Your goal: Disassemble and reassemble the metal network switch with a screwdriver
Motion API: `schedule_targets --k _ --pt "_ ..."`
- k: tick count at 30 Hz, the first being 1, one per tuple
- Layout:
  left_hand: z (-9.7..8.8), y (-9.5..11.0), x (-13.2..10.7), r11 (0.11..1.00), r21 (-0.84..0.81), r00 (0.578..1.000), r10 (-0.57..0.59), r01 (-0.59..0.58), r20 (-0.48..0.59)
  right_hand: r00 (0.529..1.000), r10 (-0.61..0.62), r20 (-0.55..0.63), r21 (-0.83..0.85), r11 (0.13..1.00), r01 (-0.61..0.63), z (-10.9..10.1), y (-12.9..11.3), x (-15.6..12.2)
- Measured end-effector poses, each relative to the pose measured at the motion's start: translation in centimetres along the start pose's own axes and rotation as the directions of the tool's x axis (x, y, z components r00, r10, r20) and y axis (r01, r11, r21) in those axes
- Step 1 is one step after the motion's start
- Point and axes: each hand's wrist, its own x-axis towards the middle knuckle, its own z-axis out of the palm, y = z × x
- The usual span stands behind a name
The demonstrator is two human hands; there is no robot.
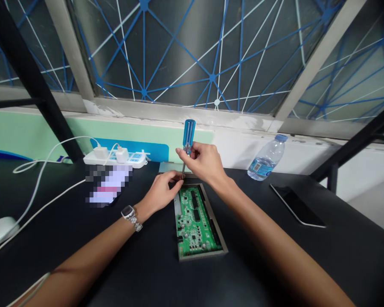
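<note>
A green circuit board (195,226) sits in a shallow metal frame on the black table. Over its far end stands a screwdriver (188,134) with a clear blue handle, its shaft pointing down. My right hand (206,162) grips the screwdriver between thumb and fingers, low on the handle. My left hand (162,189) is pinched around the lower shaft near the tip, at the frame's far left corner. The screwdriver's tip and anything under it are hidden by the left fingers. Behind both hands lies a flat, pale panel (171,167).
A white power strip (137,159) with plugs and white cables stands at the back left, near a blurred-out phone-like device (112,185). To the right are a water bottle (265,158) and a dark phone (296,204). A white rounded object (1,230) rests at the left edge.
</note>
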Motion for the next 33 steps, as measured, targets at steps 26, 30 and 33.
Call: schedule_targets --k 26,30,33 --pt "-1.1 -2.5 -0.1 0.945 0.268 0.950 0.107 -0.189 0.293 0.989 -0.072 0.127 0.245 0.969 0.039 0.6 1.0 0.1" --pt "-1.1 -2.4 -0.2 0.947 0.262 0.950 0.107 -0.188 0.294 0.986 -0.094 0.138 0.268 0.962 0.055 0.6 1.0 0.1" --pt "-1.1 -2.2 -0.2 0.946 0.261 0.951 0.112 -0.191 0.288 0.983 -0.127 0.132 0.276 0.957 0.087 0.6 1.1 0.2"
